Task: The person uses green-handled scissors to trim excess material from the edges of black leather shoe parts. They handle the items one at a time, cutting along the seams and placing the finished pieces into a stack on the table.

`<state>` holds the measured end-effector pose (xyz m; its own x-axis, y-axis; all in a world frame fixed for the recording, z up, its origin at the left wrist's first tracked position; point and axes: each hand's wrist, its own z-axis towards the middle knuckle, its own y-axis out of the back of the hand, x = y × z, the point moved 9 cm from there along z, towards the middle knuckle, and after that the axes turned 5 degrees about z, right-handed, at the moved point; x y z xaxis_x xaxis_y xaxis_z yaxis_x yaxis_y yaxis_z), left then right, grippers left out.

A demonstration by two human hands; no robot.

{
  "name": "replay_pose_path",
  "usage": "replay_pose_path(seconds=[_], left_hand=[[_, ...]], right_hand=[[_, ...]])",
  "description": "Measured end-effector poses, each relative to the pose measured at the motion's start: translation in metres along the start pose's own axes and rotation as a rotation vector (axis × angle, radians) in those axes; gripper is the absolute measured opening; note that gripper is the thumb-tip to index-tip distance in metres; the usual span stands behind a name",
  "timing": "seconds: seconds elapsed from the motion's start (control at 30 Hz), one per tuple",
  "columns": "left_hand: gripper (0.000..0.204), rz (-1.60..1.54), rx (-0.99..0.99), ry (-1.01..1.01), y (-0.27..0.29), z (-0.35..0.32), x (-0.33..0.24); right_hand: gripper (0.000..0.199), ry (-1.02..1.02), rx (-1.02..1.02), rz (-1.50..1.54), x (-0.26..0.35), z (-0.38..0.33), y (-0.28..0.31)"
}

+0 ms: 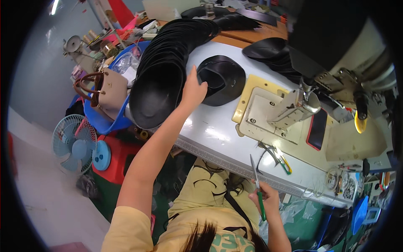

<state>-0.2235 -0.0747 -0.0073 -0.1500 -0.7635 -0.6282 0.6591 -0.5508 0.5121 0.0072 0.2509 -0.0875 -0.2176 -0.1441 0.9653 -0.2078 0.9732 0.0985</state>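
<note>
On the white worktable point(210, 128), head view (only one): black cut piece point(233, 82), rounded outline with an opening toward its left side, lies flat near the middle, between the long black stack and the sewing machine point(294, 107). Left hand point(194, 90) is at that piece's left edge, fingers bent, thumb pointing toward the opening. Can't tell whether it pinches the edge or just rests there; fingertips partly hidden.

Right hand point(267, 196) is below the table's front edge, wrapped around green-handled scissors point(261, 203). Blades point up toward the table; tips overlap the front edge in view.

Long black stack point(157, 92): many curved pieces nested in a row, running from the table's left front edge back in an arc, nearest one showing its hollow face. Left forearm passes just beside it. Second black stack point(273, 54) sits at the far right, near the machine head.

Machine base has a yellow plate point(243, 105) on its left side. Yellow-handled snips point(282, 161) lie in front of the base, red-edged phone point(317, 129) to the right. Ruler strip point(226, 161) runs along the front edge.

Left of table: beige handbag point(112, 93) on a blue bin point(98, 119), fan point(79, 147) beside a red box point(119, 161).
</note>
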Motion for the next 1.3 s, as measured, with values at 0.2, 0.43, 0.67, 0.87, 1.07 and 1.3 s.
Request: replay_pose_path(seconds=[0.2, 0.43, 0.67, 0.87, 1.07, 1.3], left_hand=[[0.028, -0.505, 0.116, 0.616, -0.005, 0.007, 0.018], [0.021, 0.206, -0.23, -0.203, 0.11, -0.002, -0.02], [0.012, 0.484, 0.112, -0.27, 0.076, 0.006, 0.069], [0.003, -0.043, -0.132, -0.13, 0.114, 0.021, 0.018], [0.008, 0.133, -0.078, -0.242, 0.126, 0.014, -0.007], [0.012, 0.618, 0.123, -0.281, 0.063, 0.017, 0.075]], right_hand=[[0.051, 0.077, 0.091, -0.153, 0.023, 0.006, -0.021], [0.052, 0.02, 0.095, -0.087, 0.01, 0.001, -0.012], [0.052, 0.086, 0.128, -0.159, 0.032, 0.007, -0.029], [0.052, 0.096, 0.1, -0.181, 0.024, 0.003, -0.021], [0.051, 0.04, 0.146, -0.206, 0.022, 0.005, -0.028], [0.051, 0.139, 0.207, -0.256, 0.039, 0.003, -0.042]])
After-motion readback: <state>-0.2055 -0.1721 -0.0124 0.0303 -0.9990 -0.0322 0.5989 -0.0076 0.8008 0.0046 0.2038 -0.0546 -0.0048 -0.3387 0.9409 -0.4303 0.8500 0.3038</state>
